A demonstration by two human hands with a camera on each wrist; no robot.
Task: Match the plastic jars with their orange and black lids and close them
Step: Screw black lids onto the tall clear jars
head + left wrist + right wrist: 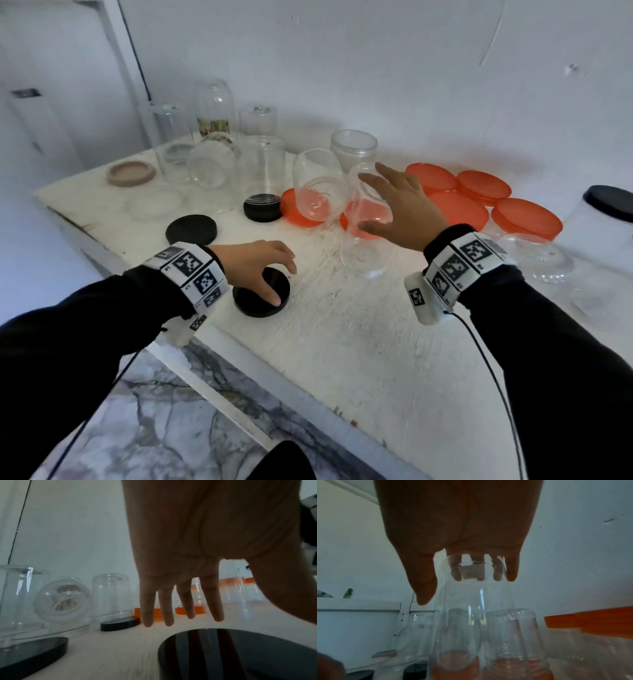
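Observation:
A black lid [253, 301] lies on the white table [342, 342] near its front edge. My left hand [284, 284] arches over it, thumb tip on the lid's near rim. In the left wrist view its fingers [186, 601] hang straight past the far edge of the black lid [240, 655]. My right hand [368, 200] is spread over a tilted clear jar [366, 246]. In the right wrist view the fingers [511, 572] sit behind the top of the clear jar [471, 615], with the thumb at its left side. Several orange lids [525, 219] lie to the right.
Several clear jars [212, 161] stand or lean at the back left, one upturned on a black lid [263, 209]. Another black lid [191, 229] and a beige lid [130, 173] lie left. A jar with a black lid [609, 202] is far right. The table edge runs diagonally below my left arm.

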